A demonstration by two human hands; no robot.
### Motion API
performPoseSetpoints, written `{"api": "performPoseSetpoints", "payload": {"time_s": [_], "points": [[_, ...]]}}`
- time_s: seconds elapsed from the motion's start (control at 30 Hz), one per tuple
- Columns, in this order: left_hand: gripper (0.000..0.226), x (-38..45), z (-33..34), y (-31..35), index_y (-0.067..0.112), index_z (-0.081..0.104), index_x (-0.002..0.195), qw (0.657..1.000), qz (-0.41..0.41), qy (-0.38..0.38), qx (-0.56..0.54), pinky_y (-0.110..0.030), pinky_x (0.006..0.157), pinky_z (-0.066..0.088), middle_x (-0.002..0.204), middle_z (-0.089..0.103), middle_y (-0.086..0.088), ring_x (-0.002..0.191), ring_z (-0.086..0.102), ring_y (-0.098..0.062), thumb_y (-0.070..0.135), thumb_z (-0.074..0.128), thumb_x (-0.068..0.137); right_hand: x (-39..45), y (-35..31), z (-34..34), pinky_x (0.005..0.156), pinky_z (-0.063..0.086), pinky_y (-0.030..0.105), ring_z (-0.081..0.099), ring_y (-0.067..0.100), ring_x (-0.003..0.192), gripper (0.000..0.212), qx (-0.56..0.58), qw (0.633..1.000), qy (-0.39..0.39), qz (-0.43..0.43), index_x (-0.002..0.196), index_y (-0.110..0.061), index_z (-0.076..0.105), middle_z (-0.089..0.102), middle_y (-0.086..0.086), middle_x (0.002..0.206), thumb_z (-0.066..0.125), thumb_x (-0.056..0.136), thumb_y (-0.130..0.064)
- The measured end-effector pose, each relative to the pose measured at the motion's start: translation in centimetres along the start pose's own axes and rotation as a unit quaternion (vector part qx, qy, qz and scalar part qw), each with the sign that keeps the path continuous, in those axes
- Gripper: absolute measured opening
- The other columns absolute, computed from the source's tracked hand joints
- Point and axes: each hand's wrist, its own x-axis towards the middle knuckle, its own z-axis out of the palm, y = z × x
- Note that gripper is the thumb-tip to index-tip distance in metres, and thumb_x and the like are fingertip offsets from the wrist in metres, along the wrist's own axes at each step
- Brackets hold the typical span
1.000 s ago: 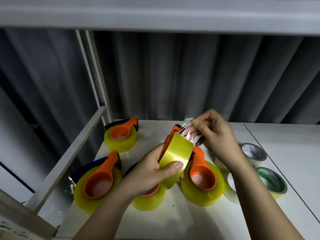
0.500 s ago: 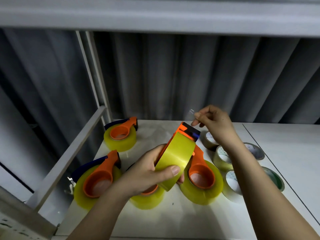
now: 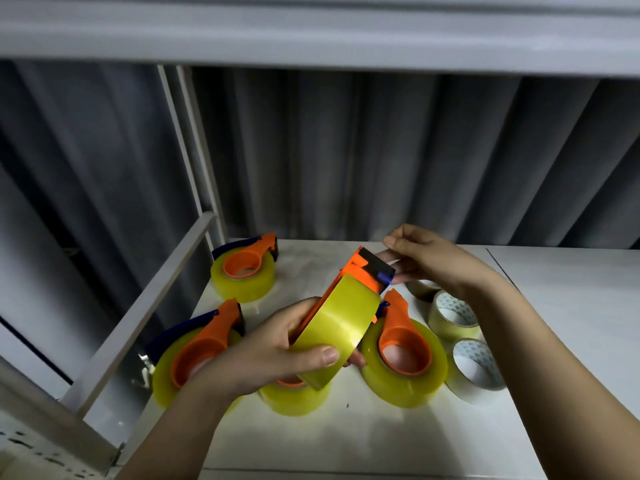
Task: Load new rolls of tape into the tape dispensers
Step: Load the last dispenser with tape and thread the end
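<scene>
My left hand (image 3: 266, 355) grips a yellow tape roll (image 3: 336, 334) seated in an orange dispenser (image 3: 363, 271), tilted up above the white table (image 3: 381, 441). The dispenser's dark cutter head points up and to the right. My right hand (image 3: 433, 265) is at that head, its fingers reaching behind the head and its thumb above. It seems to pinch a thin clear strip of tape; the strip is faint. Three loose rolls lie at the right: one (image 3: 453, 317), one (image 3: 479, 370), and one partly hidden (image 3: 417, 289).
Several loaded orange dispensers lie on the table: back left (image 3: 246, 271), front left (image 3: 194, 351), one under my left hand (image 3: 294, 396), one right of it (image 3: 405, 362). A grey metal rail (image 3: 145, 313) borders the left. A shelf (image 3: 311, 36) hangs overhead, with a curtain behind.
My right hand pulled clear tape up and away from the cutter head, then came back down to it. The held dispenser tilted slightly and stays in my left hand.
</scene>
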Motion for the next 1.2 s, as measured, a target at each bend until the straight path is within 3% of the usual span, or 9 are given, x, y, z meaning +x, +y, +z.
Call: {"api": "performPoseSetpoints", "payload": {"time_s": [0.23, 0.37, 0.47, 0.53, 0.63, 0.77, 0.9, 1.07, 1.2], "points": [[0.040, -0.7, -0.9, 0.1, 0.032, 0.067, 0.107, 0.990, -0.101, 0.083, -0.052, -0.025, 0.079, 0.055, 0.097, 0.074, 0.010, 0.092, 0.070, -0.008, 0.038, 0.076, 0.068, -0.5, -0.7, 0.7, 0.053, 0.056, 0.025, 0.063, 0.017, 0.057, 0.015, -0.051, 0.997, 0.036, -0.034, 0.084, -0.016, 0.047, 0.067, 0.010, 0.079, 0.049, 0.099, -0.015], [0.028, 0.7, 0.5, 0.9, 0.039, 0.067, 0.097, 0.982, -0.140, 0.118, -0.045, -0.026, 0.085, 0.054, 0.094, 0.074, 0.015, 0.089, 0.070, -0.005, 0.046, 0.065, 0.070, -1.0, -0.8, 2.1, 0.061, 0.059, 0.039, 0.066, 0.026, 0.061, 0.016, -0.146, 0.985, 0.062, -0.067, 0.083, -0.019, 0.046, 0.070, 0.006, 0.077, 0.052, 0.097, -0.021], [0.014, 1.5, 1.0, 0.8, 0.027, 0.071, 0.082, 0.978, -0.145, 0.145, -0.027, -0.013, 0.063, 0.055, 0.074, 0.074, 0.012, 0.065, 0.069, 0.001, 0.031, 0.060, 0.087, -1.8, -1.0, 3.0, 0.071, 0.058, 0.048, 0.070, 0.029, 0.066, 0.018, -0.211, 0.966, 0.105, -0.105, 0.082, -0.023, 0.045, 0.072, 0.004, 0.080, 0.055, 0.096, -0.028], [0.015, 1.7, 1.0, 0.7, 0.020, 0.071, 0.087, 0.975, -0.159, 0.151, -0.030, -0.018, 0.057, 0.055, 0.072, 0.075, 0.001, 0.057, 0.067, -0.004, 0.023, 0.057, 0.091, -2.2, -0.8, 3.3, 0.075, 0.055, 0.048, 0.069, 0.029, 0.070, 0.019, -0.263, 0.946, 0.133, -0.133, 0.083, -0.025, 0.043, 0.072, 0.005, 0.081, 0.054, 0.094, -0.035], [0.003, 1.6, 1.2, 0.8, 0.026, 0.059, 0.093, 0.965, -0.175, 0.194, -0.007, -0.020, 0.063, 0.056, 0.071, 0.073, 0.002, 0.061, 0.066, -0.004, 0.028, 0.058, 0.091, -2.6, -0.6, 3.5, 0.076, 0.053, 0.047, 0.068, 0.030, 0.075, 0.018, -0.299, 0.927, 0.149, -0.168, 0.087, -0.030, 0.040, 0.071, 0.006, 0.083, 0.050, 0.093, -0.043], [0.029, 2.4, 0.7, -0.2, 0.017, 0.066, 0.098, 0.948, -0.162, 0.261, 0.083, -0.042, 0.089, 0.054, 0.094, 0.072, -0.006, 0.088, 0.068, -0.019, 0.043, 0.060, 0.086, -2.8, -0.3, 3.8, 0.075, 0.054, 0.049, 0.068, 0.029, 0.077, 0.014, -0.279, 0.932, 0.142, -0.184, 0.090, -0.036, 0.044, 0.071, 0.005, 0.079, 0.046, 0.090, -0.050], [0.041, 2.6, 0.6, -0.8, 0.013, 0.066, 0.091, 0.936, -0.161, 0.289, 0.120, -0.042, 0.086, 0.055, 0.087, 0.072, -0.006, 0.084, 0.068, -0.020, 0.053, 0.061, 0.082, -3.1, -0.3, 4.2, 0.072, 0.052, 0.047, 0.065, 0.035, 0.076, 0.025, -0.332, 0.909, 0.150, -0.202, 0.091, -0.025, 0.051, 0.071, 0.004, 0.082, 0.044, 0.091, -0.048], [0.035, 2.5, 0.3, -1.1, 0.020, 0.064, 0.084, 0.935, -0.160, 0.282, 0.146, -0.042, 0.084, 0.056, 0.083, 0.071, -0.002, 0.082, 0.068, -0.019, 0.055, 0.061, 0.082, -3.3, -0.2, 4.8, 0.067, 0.048, 0.048, 0.060, 0.043, 0.077, 0.025, -0.407, 0.865, 0.187, -0.224, 0.097, -0.014, 0.048, 0.068, 0.013, 0.082, 0.042, 0.098, -0.038], [0.036, 2.1, 0.0, -0.8, 0.014, 0.064, 0.097, 0.943, -0.162, 0.266, 0.119, -0.041, 0.083, 0.057, 0.089, 0.073, -0.007, 0.085, 0.070, -0.023, 0.048, 0.063, 0.084, -3.3, -0.3, 4.9, 0.068, 0.048, 0.047, 0.060, 0.041, 0.076, 0.023, -0.373, 0.886, 0.190, -0.201, 0.094, -0.012, 0.050, 0.067, 0.013, 0.078, 0.044, 0.099, -0.034]]}}
